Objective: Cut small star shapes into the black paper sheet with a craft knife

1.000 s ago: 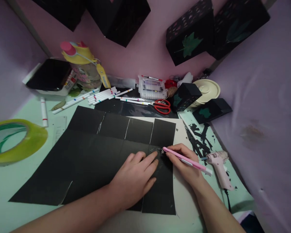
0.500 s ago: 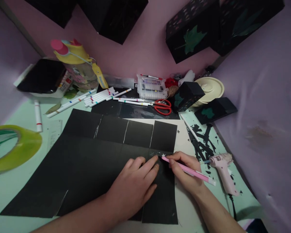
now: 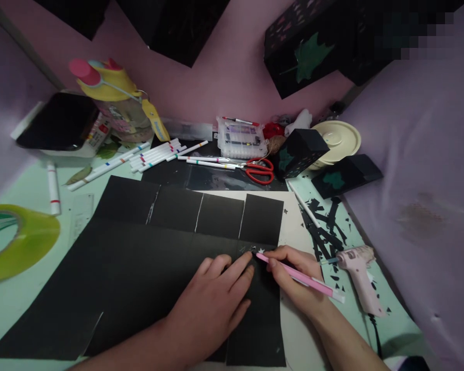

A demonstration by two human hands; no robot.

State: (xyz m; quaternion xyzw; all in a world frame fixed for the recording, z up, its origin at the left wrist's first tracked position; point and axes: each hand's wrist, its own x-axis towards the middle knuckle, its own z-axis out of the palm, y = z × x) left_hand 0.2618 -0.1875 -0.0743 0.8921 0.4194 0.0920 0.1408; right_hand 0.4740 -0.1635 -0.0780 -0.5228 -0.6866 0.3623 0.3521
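Observation:
A large sheet of black card (image 3: 119, 278) with slit flaps along its far edge lies before me. My left hand (image 3: 214, 304) rests palm down on it, fingers stretched, the index fingertip close to a tiny cut mark. In my right hand (image 3: 299, 275) is a slim pink craft knife (image 3: 301, 276), gripped like a pen and slanting down to the left. Its tip meets the card beside the left index finger; the blade is too small to make out. A small star-shaped cutout (image 3: 261, 251) shows white just above the tip.
Black scraps (image 3: 328, 226) and a pink glue gun (image 3: 358, 275) lie at the right. Behind the card are red-handled scissors (image 3: 260, 171), white markers (image 3: 158, 154), a clear case (image 3: 242, 139) and a bottle (image 3: 118, 111). Yellow-green tape (image 3: 38, 239) sits left. Black boxes (image 3: 305, 56) hang above.
The view has shifted slightly, so the card's near edge sits a little lower. Both hands stay at nearly the same spot; the knife tip has moved very slightly left and down.

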